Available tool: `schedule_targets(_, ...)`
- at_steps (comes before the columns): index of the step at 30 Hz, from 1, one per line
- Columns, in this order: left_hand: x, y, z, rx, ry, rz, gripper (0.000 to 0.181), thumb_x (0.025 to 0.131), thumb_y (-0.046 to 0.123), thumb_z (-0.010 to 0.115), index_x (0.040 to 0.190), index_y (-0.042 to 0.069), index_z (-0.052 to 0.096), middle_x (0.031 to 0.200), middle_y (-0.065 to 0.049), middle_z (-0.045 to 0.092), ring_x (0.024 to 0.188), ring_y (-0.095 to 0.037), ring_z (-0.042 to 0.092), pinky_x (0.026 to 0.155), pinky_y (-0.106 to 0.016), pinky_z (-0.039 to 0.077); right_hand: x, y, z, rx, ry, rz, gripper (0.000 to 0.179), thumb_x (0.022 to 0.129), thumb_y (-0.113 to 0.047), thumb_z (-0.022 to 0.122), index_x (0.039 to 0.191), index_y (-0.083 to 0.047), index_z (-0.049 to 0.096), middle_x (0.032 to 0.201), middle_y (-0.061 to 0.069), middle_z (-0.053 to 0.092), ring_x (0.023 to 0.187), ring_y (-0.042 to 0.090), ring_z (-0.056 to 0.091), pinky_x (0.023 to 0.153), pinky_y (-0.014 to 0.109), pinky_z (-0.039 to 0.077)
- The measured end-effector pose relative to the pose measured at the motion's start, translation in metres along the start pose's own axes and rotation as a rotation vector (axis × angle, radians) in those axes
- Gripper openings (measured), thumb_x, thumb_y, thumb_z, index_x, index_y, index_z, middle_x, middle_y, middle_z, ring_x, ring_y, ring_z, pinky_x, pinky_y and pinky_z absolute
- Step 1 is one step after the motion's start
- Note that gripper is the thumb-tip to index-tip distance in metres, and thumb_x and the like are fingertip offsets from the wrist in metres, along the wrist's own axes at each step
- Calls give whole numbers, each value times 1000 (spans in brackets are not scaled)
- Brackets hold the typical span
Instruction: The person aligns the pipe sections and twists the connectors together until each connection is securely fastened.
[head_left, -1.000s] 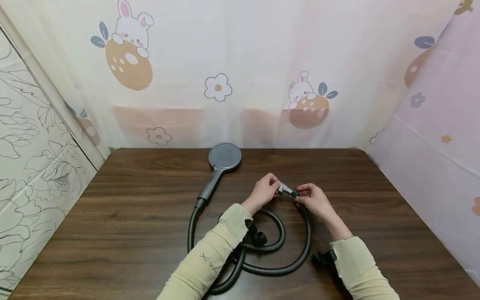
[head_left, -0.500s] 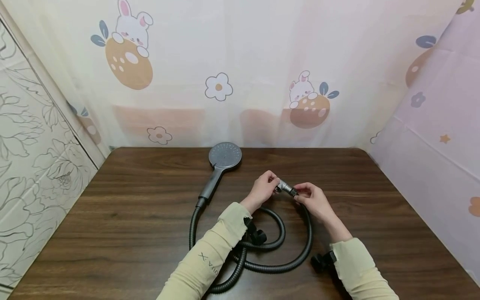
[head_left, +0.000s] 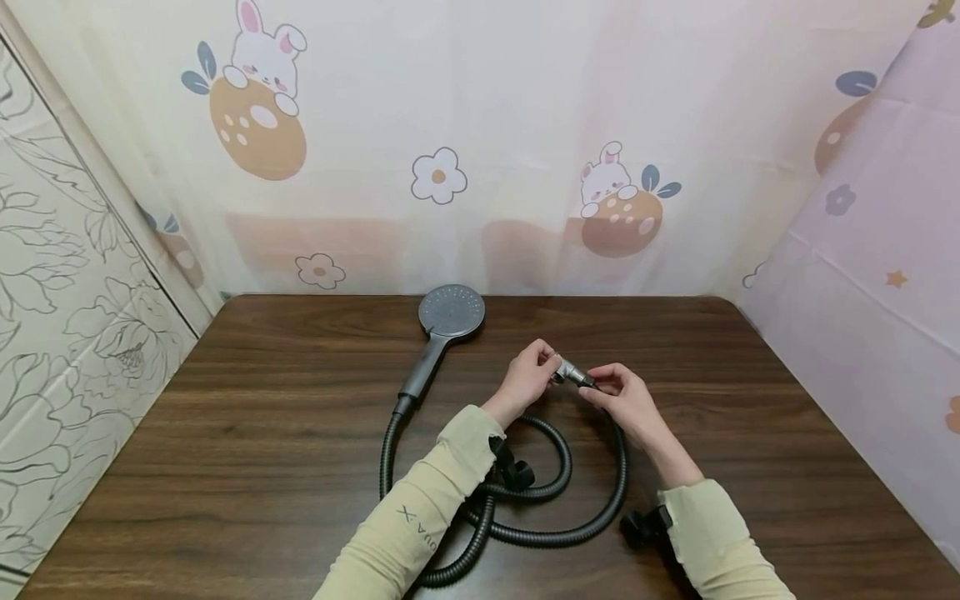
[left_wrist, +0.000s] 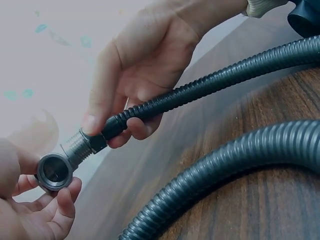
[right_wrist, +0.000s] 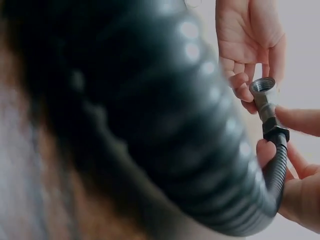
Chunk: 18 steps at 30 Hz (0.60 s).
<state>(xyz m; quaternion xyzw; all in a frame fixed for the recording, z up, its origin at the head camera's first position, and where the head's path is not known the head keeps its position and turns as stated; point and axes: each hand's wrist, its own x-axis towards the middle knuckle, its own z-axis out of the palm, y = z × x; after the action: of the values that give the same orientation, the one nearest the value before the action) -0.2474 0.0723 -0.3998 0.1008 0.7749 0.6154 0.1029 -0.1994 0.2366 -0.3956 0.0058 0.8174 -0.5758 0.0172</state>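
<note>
Fitting [left_wrist: 76,151] pinched in fingers of left hand [head_left: 521,379]; end of hose [left_wrist: 225,80] pinched in fingers of right hand [head_left: 630,408], against the fitting; shower head [head_left: 452,312] on counter [head_left: 300,417], left of both hands' fingers.

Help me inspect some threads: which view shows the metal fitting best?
Left wrist: the metal fitting appears large, its round opening and outer threads clear. The right wrist view shows it smaller; the head view shows it tiny, its opening indistinct.
</note>
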Motion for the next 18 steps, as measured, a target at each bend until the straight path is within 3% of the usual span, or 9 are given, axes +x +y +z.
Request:
schedule_targets(10,-2,1,0,-26,12,7,10,93,19,50,90,9,52,81,-2,58,68,-19,59,58,-25,46,-1,1,2,-20,74,-15,35,82,-7,66,110,9,51,91,5,59,73,-2,56,63,18,46)
schedule_targets(14,-2,3,-2,-2,8,23,10,93,20,50,90,11,52,80,-1,57,71,-24,60,54,-22,44,1,2,3,-14,94,-41,34,81,-9,67,107,9,54,96,10,59,76,-1,57,66,16,48)
schedule_targets(18,0,1,-4,5,-6,27,9,93,20,50,90,12,52,80,-1,57,74,-28,60,54,-23,43,2,2,2,-4,95,-49,35,80,-12,69,106,8,55,96,3,60,77,-1,58,67,16,49)
